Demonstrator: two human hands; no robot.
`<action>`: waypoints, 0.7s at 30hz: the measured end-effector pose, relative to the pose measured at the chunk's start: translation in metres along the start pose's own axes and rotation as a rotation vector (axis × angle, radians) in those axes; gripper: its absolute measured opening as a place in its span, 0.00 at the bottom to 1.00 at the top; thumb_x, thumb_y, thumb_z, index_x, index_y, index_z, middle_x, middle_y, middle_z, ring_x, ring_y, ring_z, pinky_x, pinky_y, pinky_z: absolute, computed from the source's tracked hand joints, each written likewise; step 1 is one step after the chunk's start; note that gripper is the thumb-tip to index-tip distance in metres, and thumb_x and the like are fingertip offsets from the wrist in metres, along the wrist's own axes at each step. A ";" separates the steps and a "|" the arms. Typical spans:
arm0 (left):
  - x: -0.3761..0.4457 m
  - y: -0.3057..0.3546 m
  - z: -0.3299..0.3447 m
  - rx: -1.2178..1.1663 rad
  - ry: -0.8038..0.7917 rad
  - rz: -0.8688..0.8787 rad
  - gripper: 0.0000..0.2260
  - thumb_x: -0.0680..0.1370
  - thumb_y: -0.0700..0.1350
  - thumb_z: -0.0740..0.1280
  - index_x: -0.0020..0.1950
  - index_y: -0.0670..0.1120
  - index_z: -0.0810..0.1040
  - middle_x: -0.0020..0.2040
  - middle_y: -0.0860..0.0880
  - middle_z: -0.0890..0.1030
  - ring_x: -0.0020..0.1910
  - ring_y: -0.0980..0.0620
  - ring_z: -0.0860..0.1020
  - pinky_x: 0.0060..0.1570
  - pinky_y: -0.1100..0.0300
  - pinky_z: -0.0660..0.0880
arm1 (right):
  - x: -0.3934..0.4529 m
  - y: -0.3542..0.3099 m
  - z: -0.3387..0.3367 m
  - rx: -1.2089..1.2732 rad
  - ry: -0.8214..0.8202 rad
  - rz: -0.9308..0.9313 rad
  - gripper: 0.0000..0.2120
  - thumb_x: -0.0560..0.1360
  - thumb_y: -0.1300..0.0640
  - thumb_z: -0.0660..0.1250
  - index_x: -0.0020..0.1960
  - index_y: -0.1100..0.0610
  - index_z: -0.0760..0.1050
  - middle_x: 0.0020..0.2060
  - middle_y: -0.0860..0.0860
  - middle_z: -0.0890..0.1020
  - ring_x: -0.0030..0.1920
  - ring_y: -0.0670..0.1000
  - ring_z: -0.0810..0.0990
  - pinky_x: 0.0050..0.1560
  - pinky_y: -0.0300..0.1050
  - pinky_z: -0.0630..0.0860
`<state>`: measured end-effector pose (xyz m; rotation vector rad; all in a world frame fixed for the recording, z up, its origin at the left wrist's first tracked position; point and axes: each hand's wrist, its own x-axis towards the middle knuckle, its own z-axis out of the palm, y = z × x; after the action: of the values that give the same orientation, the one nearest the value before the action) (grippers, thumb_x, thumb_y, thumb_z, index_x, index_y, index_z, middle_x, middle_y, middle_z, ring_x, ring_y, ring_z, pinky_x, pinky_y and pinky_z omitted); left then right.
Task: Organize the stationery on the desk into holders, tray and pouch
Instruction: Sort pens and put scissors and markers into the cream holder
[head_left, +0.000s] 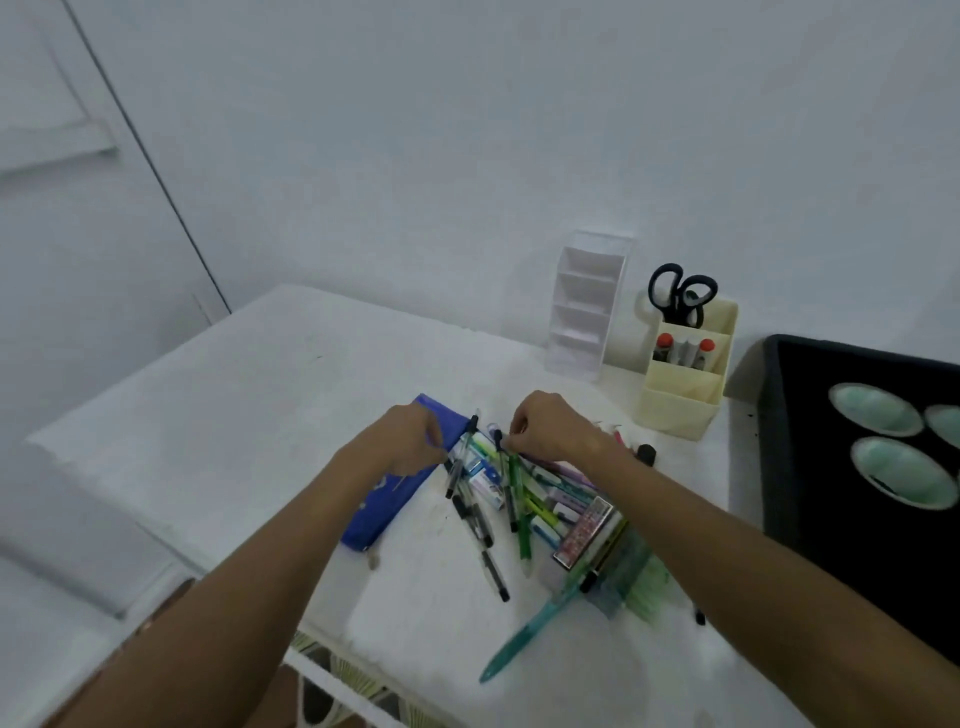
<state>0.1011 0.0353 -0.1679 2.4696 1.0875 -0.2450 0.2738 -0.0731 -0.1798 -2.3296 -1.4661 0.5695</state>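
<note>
A loose heap of pens and highlighters (524, 499) is lying on the white desk (249, 415), directly under and just nearer the camera than both sets of fingers. The pile is too tangled and blurred for an exact count; several black-capped clear pens, a few green ones and some pastel highlighters are showing.

The left hand (410, 436) is curling its fingers down onto the far left edge of the heap, seemingly pinching one black-capped pen (460, 462), though the contact is blurred. The right hand (545, 426) is curling its fingertips around the top of another dark-tipped pen (506, 478) at the heap's far end.

One blue pouch (395, 493) is lying partly beneath the left fingers. One teal brush (566, 613) is resting nearer the camera than the heap.

Beyond the right fingers two holders are standing: one white tiered holder (584, 306) and one cream holder (685, 384), which is carrying one pair of black scissors (680, 293) and two red-capped markers (685, 348). One black tray (779, 441) with three pale green bowls (901, 470) is sitting well right of the fingers.
</note>
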 end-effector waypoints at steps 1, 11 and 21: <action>-0.003 -0.001 0.005 -0.023 -0.026 -0.008 0.11 0.77 0.49 0.67 0.50 0.41 0.80 0.40 0.42 0.82 0.35 0.48 0.77 0.34 0.62 0.74 | 0.002 0.000 0.005 0.004 -0.005 0.029 0.15 0.72 0.52 0.71 0.46 0.65 0.83 0.44 0.57 0.85 0.42 0.52 0.82 0.48 0.46 0.76; 0.004 -0.004 0.040 -0.084 -0.005 -0.008 0.15 0.76 0.53 0.68 0.40 0.43 0.73 0.29 0.43 0.74 0.26 0.49 0.71 0.29 0.60 0.67 | 0.010 -0.017 0.023 0.077 0.008 0.102 0.24 0.74 0.54 0.67 0.26 0.58 0.59 0.22 0.52 0.63 0.22 0.49 0.61 0.24 0.41 0.58; 0.030 0.014 0.042 -0.164 0.215 -0.090 0.21 0.79 0.45 0.63 0.29 0.46 0.59 0.25 0.49 0.62 0.23 0.53 0.60 0.26 0.60 0.58 | 0.013 -0.011 0.020 0.344 0.024 0.227 0.11 0.71 0.56 0.71 0.39 0.65 0.81 0.28 0.55 0.74 0.27 0.49 0.70 0.28 0.37 0.65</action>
<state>0.1324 0.0277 -0.2108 2.3427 1.2545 0.0831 0.2601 -0.0558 -0.1935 -2.2270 -1.0037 0.7826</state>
